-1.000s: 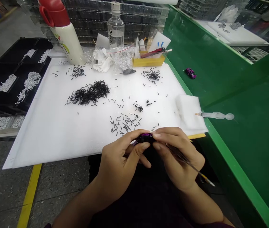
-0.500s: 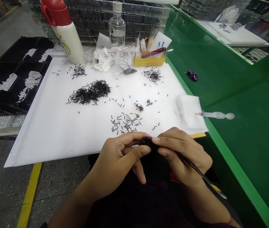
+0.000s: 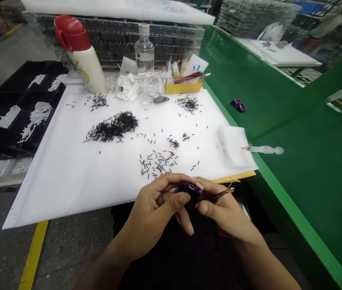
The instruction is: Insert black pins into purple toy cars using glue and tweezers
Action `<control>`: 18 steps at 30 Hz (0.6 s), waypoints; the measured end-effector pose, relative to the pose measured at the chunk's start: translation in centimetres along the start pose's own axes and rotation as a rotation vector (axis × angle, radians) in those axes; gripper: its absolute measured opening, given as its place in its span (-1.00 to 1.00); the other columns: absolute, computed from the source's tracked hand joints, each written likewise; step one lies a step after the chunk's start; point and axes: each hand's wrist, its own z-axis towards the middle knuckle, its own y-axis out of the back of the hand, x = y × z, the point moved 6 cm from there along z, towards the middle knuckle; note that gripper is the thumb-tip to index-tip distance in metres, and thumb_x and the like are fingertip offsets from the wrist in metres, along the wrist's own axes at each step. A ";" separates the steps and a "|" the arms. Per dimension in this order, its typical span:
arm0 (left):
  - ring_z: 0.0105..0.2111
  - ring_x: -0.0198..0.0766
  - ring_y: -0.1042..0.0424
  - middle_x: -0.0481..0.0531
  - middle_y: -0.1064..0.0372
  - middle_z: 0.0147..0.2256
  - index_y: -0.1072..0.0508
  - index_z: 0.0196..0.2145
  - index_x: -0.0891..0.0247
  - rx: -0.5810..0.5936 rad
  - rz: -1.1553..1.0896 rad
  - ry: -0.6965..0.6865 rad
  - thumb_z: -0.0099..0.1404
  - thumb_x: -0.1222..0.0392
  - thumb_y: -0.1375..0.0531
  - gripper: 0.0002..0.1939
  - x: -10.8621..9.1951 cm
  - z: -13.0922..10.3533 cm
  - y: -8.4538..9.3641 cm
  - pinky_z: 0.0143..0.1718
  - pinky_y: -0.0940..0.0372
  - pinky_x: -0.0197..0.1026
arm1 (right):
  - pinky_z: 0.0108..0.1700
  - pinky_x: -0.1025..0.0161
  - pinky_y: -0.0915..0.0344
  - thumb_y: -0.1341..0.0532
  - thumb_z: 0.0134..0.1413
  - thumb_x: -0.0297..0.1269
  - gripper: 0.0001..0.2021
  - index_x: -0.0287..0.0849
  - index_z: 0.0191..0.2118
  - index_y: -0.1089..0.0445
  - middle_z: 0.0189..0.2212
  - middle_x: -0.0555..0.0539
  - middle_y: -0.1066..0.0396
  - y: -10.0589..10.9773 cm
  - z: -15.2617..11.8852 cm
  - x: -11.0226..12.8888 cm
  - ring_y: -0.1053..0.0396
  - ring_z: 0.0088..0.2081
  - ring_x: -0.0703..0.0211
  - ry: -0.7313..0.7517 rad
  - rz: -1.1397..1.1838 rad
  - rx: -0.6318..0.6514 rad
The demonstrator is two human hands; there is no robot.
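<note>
A small purple and black toy car body [image 3: 190,190] is held over my lap, at the front edge of the white foam board [image 3: 68,177]. My left hand [image 3: 159,209] pinches it between thumb and fingers. Against its right end rest the fingers of my right hand [image 3: 225,207], which also holds tweezers [image 3: 221,194] pointing up and to the right. Loose small black pins [image 3: 159,163] are scattered on the board just beyond my hands, and a larger dark pile [image 3: 113,127] lies further back.
Another purple car [image 3: 238,105] sits on the green surface [image 3: 279,121]. A dropper [image 3: 264,150] rests on white foam [image 3: 234,141]. Behind stand a red-topped flask [image 3: 89,66], a glass bottle [image 3: 144,50] and a yellow tool box [image 3: 184,86]. Black trays [image 3: 17,86] hold white parts at left.
My right hand has shifted its grip, and the tweezers have swung from pointing down right to pointing up right. More of the car body shows. The view has tilted slightly.
</note>
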 end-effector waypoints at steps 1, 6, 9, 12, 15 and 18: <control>-0.50 -0.33 -0.63 -0.03 -0.68 -0.33 -0.67 -0.03 0.14 0.027 -0.022 -0.004 0.51 0.05 -0.37 -0.82 0.3 0.1 -0.3 -0.31 -0.56 -0.29 | -0.44 0.31 -0.46 -0.42 0.26 0.16 -0.62 0.05 0.02 -0.68 -0.39 0.01 -0.60 0.0 -0.3 0.2 -0.47 -0.47 0.23 0.011 -0.018 0.021; -0.21 -0.28 -0.70 0.09 -0.62 0.18 -0.62 0.14 0.03 -0.128 0.074 -0.086 0.44 0.05 -0.44 -0.65 0.3 0.5 0.5 -0.32 -0.53 -0.37 | -0.40 0.27 -0.51 -0.54 0.14 0.02 -0.70 0.01 -0.08 -0.69 -0.21 -0.06 -0.69 8.2 -4.6 2.6 -0.63 -0.32 0.08 0.081 -0.543 -0.321; -0.14 -0.25 -0.67 0.07 -0.63 0.13 -0.63 0.05 0.08 -0.368 0.235 -0.231 0.46 0.06 -0.41 -0.76 -0.7 0.2 2.8 -0.19 -0.56 -0.31 | -0.65 0.31 -0.25 -0.56 0.09 0.01 -0.79 0.06 -0.26 -0.69 -0.39 -0.02 -0.62 16.3 -10.4 5.4 -0.45 -0.56 0.21 0.187 -1.221 -0.687; -0.11 -0.24 -0.65 0.02 -0.63 0.06 -0.61 -0.06 0.12 -0.546 0.320 -0.395 0.52 0.12 -0.35 -0.90 -1.4 -0.2 4.8 -0.06 -0.56 -0.24 | -0.74 0.26 0.18 -0.64 -0.08 -0.09 -0.63 -0.01 -0.62 -0.50 -0.67 0.05 -0.24 22.8 -15.6 6.3 -0.03 -0.74 0.34 0.172 -1.357 -0.934; -0.05 -0.22 -0.63 -0.01 -0.61 -0.01 -0.58 -0.15 0.13 -0.666 0.365 -0.555 0.53 0.18 -0.32 -0.96 -1.3 -0.4 6.1 -0.01 -0.54 -0.21 | -0.67 0.19 0.29 -0.59 0.01 -0.04 -0.45 -0.04 -0.74 -0.30 -0.71 0.08 0.05 26.1 -17.1 6.1 0.20 -0.74 0.36 0.036 -1.380 -1.109; 0.02 -0.14 -0.61 0.01 -0.61 -0.05 -0.59 -0.21 0.17 -0.780 0.429 -0.739 0.47 0.21 -0.37 -0.95 -1.4 -0.5 6.8 -0.01 -0.53 -0.15 | -0.57 0.24 -0.07 -0.43 0.26 0.01 -0.57 -0.10 -0.53 -0.44 -0.65 0.10 -0.09 28.2 -12.9 5.0 -0.05 -0.65 0.29 -0.245 -1.359 -1.141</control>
